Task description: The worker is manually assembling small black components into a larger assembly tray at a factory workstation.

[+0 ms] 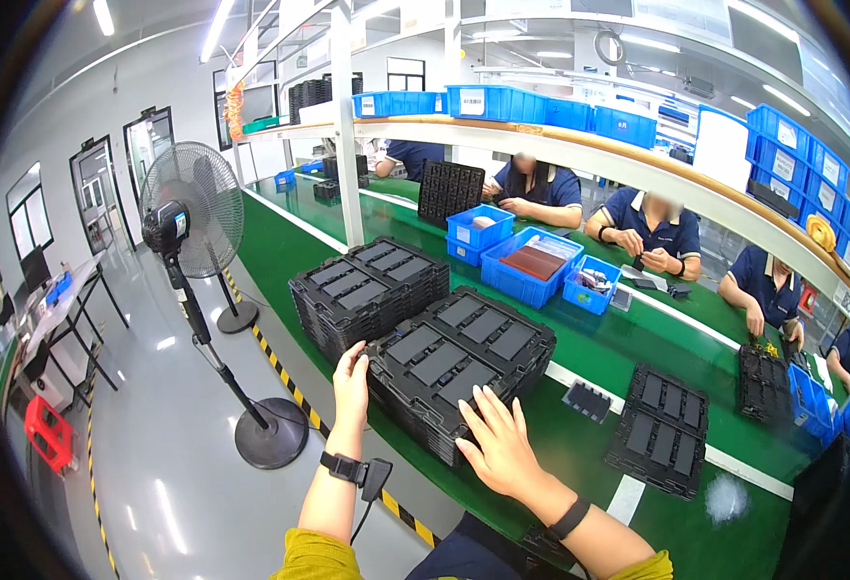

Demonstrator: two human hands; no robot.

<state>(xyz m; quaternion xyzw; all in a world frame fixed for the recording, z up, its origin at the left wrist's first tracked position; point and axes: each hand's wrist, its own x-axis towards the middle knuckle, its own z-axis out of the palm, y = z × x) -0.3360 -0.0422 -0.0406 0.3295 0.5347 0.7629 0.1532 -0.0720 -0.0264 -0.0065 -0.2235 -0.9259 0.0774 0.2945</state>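
Note:
In front of me stands a stack of black plastic trays (pixel 444 353), its top tray filled with flat dark rectangular pieces. At the stack's left corner is my left hand (pixel 351 380), fingers stretched upward along the side; I cannot tell whether it touches the trays. My right hand (pixel 498 443) is spread by the near right edge, with its fingertips over or against the rim. Neither hand is closed on anything. Just behind, to the left, is a second stack of similar trays (pixel 372 280). A single filled black tray (pixel 659 425) lies to the right on the green table (pixel 560 464).
A small dark grid-like part (pixel 587 400) lies between stack and single tray. Blue bins (pixel 531 266) stand beyond the stacks. Several co-workers sit across the table, one person's hands (pixel 649 257) handling small parts. A shelf (pixel 580 150) runs overhead. A pedestal fan (pixel 191 208) stands left.

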